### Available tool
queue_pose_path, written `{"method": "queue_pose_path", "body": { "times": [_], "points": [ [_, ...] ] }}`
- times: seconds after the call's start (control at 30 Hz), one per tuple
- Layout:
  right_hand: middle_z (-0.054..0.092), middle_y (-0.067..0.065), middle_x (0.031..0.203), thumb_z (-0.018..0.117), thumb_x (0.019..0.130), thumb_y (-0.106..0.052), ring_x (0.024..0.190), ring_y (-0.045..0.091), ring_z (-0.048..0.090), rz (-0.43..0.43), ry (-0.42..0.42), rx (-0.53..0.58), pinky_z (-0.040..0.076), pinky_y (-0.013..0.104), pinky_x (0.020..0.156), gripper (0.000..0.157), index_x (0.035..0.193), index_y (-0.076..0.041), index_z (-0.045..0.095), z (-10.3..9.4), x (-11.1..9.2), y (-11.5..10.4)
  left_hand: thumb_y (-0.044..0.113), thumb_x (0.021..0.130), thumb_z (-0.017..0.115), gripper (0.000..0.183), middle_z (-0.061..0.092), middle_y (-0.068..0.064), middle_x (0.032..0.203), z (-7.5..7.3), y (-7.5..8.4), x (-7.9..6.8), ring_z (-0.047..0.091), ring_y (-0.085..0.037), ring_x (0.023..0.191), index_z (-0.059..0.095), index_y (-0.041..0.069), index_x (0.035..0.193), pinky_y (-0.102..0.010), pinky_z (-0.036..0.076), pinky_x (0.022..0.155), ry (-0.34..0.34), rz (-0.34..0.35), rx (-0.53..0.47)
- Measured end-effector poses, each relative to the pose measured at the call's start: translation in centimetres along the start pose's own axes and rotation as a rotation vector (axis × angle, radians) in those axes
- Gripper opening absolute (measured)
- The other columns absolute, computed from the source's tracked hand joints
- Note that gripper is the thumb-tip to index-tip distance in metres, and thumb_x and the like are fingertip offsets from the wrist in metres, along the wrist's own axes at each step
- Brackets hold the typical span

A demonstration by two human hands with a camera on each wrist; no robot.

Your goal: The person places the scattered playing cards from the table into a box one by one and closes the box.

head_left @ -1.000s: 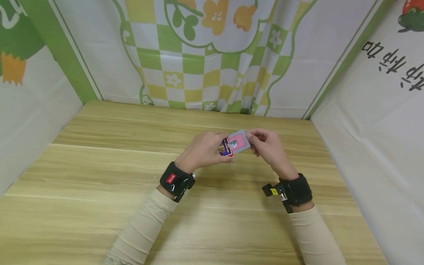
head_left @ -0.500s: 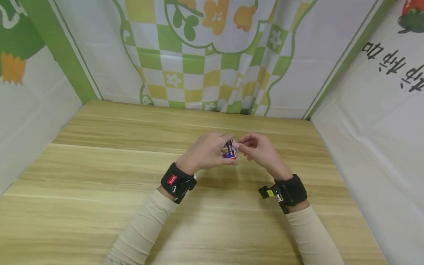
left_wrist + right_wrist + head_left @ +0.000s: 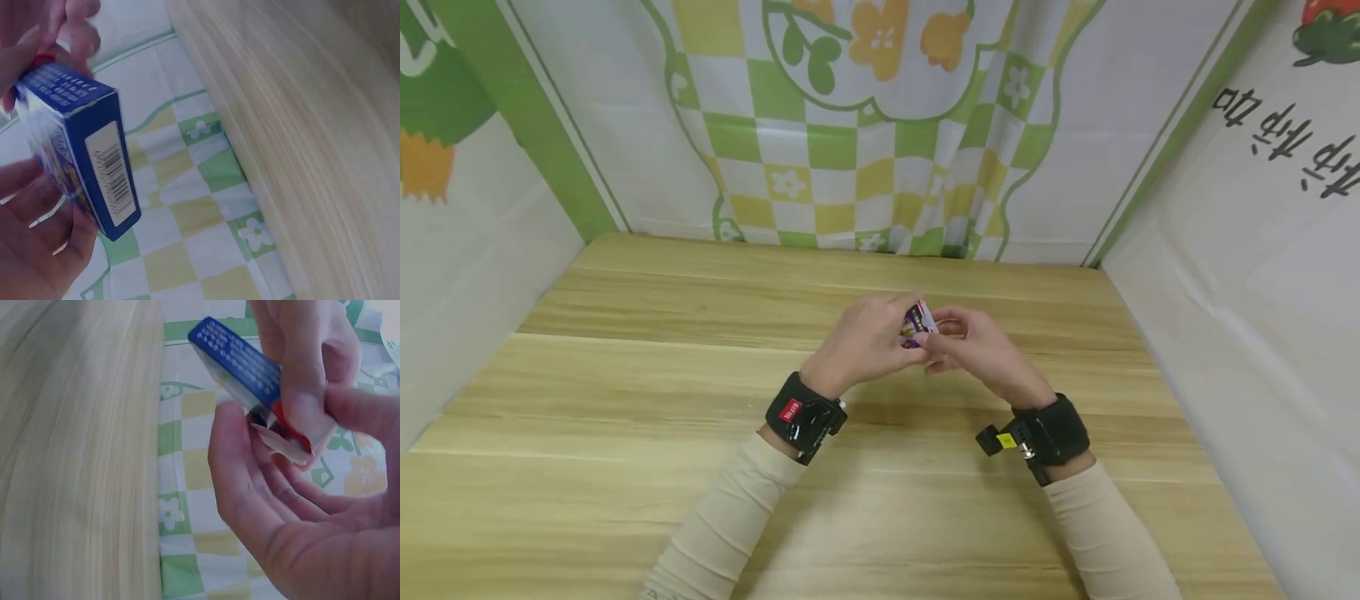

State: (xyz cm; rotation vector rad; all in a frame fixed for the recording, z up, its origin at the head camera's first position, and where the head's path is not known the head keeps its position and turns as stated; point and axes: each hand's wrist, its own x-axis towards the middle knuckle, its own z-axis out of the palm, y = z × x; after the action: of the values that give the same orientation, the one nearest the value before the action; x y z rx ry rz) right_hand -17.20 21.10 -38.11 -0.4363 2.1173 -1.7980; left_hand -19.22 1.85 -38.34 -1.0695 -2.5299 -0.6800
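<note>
A small blue playing card box (image 3: 916,323) with a red-edged end is held above the table by my left hand (image 3: 865,337), its fingers and thumb along opposite edges. In the left wrist view, a white barcode label (image 3: 112,172) shows on the box's closed end. My right hand (image 3: 981,348) is at the other end, its thumb on the box's corner and its fingers behind. There, in the right wrist view, a pale flap (image 3: 281,444) stands out between the right hand's thumb and fingers. No cards can be made out inside.
The hands are over a light wooden table (image 3: 625,400). A green and yellow checked curtain (image 3: 835,150) hangs along its far edge, with white printed cloth (image 3: 1240,250) on the right side and more cloth on the left.
A second ago the right hand pinched grey-edged, red-patterned cards sticking out of the box. They have slid in out of sight, and the right hand has moved left onto the box's end.
</note>
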Motion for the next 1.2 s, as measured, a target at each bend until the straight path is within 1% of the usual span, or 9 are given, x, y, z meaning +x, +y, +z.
{"method": "queue_pose_path", "body": {
  "times": [0.1, 0.2, 0.33, 0.43, 0.57, 0.73, 0.83, 1.03, 1.2],
  "points": [
    [0.061, 0.026, 0.106, 0.060, 0.092, -0.006, 0.085, 0.032, 0.065, -0.059, 0.111, 0.031, 0.056, 0.042, 0.074, 0.032, 0.121, 0.004, 0.051, 0.0, -0.1, -0.3, 0.045, 0.073, 0.076, 0.095, 0.064, -0.008, 0.097, 0.0, 0.2, 0.1, 0.054, -0.013, 0.076, 0.030, -0.001, 0.142, -0.032, 0.049, 0.062, 0.025, -0.077, -0.104],
    [0.063, 0.029, 0.102, 0.062, 0.091, -0.007, 0.081, 0.034, 0.066, -0.151, 0.227, 0.098, 0.057, 0.040, 0.071, 0.033, 0.120, 0.005, 0.051, -0.4, -0.3, -0.7, 0.042, 0.077, 0.075, 0.098, 0.064, -0.008, 0.099, -0.1, 0.3, 0.3, 0.057, -0.013, 0.079, 0.017, 0.004, 0.146, -0.033, 0.052, 0.066, 0.087, -0.188, -0.335],
    [0.064, 0.024, 0.100, 0.066, 0.089, -0.010, 0.081, 0.031, 0.065, -0.253, 0.361, 0.163, 0.057, 0.035, 0.069, 0.039, 0.120, 0.003, 0.049, -0.6, -0.5, -1.2, 0.026, 0.081, 0.075, 0.062, 0.068, -0.008, 0.093, -0.6, 0.4, 0.3, 0.063, -0.014, 0.077, 0.037, 0.006, 0.127, -0.034, 0.055, 0.067, 0.200, -0.289, -0.693],
    [0.058, 0.019, 0.104, 0.071, 0.084, -0.010, 0.079, 0.027, 0.065, -0.323, 0.479, 0.224, 0.057, 0.031, 0.069, 0.040, 0.114, 0.003, 0.047, -0.2, -0.5, -1.5, 0.016, 0.083, 0.074, 0.044, 0.069, -0.012, 0.089, -1.3, 1.1, 0.3, 0.065, -0.018, 0.076, 0.047, 0.003, 0.115, -0.037, 0.056, 0.066, 0.258, -0.269, -0.836],
    [0.049, 0.017, 0.107, 0.075, 0.079, -0.007, 0.071, 0.023, 0.066, -0.449, 0.629, 0.306, 0.057, 0.031, 0.066, 0.036, 0.102, 0.006, 0.050, 0.7, -0.3, -1.6, 0.006, 0.084, 0.071, 0.043, 0.067, -0.018, 0.089, -2.6, 2.4, 0.3, 0.065, -0.025, 0.076, 0.052, 0.003, 0.123, -0.040, 0.056, 0.066, 0.324, -0.174, -0.859],
    [0.058, 0.018, 0.104, 0.074, 0.081, -0.007, 0.072, 0.025, 0.068, -0.578, 0.728, 0.263, 0.057, 0.027, 0.062, 0.026, 0.100, 0.007, 0.063, 1.3, -0.2, -1.5, -0.002, 0.083, 0.069, 0.047, 0.065, -0.021, 0.088, -3.4, 3.3, 0.3, 0.064, -0.028, 0.073, 0.053, 0.003, 0.127, -0.045, 0.056, 0.065, 0.369, -0.077, -0.844],
    [0.060, 0.018, 0.103, 0.073, 0.082, -0.006, 0.076, 0.027, 0.067, -0.628, 0.763, 0.257, 0.057, 0.026, 0.062, 0.026, 0.102, 0.007, 0.063, 1.7, -0.2, -1.5, -0.003, 0.082, 0.069, 0.047, 0.065, -0.021, 0.087, -3.5, 3.5, 0.3, 0.064, -0.027, 0.073, 0.053, 0.002, 0.126, -0.046, 0.056, 0.066, 0.380, -0.040, -0.826],
    [0.062, 0.018, 0.101, 0.073, 0.081, -0.004, 0.075, 0.026, 0.067, -0.666, 0.801, 0.304, 0.056, 0.025, 0.063, 0.023, 0.098, 0.008, 0.064, 2.3, -0.2, -1.6, -0.002, 0.082, 0.070, 0.042, 0.066, -0.019, 0.088, -3.7, 3.8, 0.2, 0.064, -0.025, 0.072, 0.052, 0.003, 0.120, -0.042, 0.056, 0.065, 0.381, -0.017, -0.804],
    [0.062, 0.017, 0.108, 0.069, 0.086, -0.006, 0.083, 0.032, 0.066, -0.713, 0.762, 0.110, 0.056, 0.025, 0.064, 0.024, 0.109, 0.000, 0.067, 2.2, -0.4, -1.5, -0.002, 0.084, 0.068, 0.039, 0.066, -0.020, 0.090, -4.0, 3.6, 0.1, 0.064, -0.025, 0.072, 0.050, 0.003, 0.118, -0.044, 0.056, 0.064, 0.331, -0.016, -0.805]
  ]
}}
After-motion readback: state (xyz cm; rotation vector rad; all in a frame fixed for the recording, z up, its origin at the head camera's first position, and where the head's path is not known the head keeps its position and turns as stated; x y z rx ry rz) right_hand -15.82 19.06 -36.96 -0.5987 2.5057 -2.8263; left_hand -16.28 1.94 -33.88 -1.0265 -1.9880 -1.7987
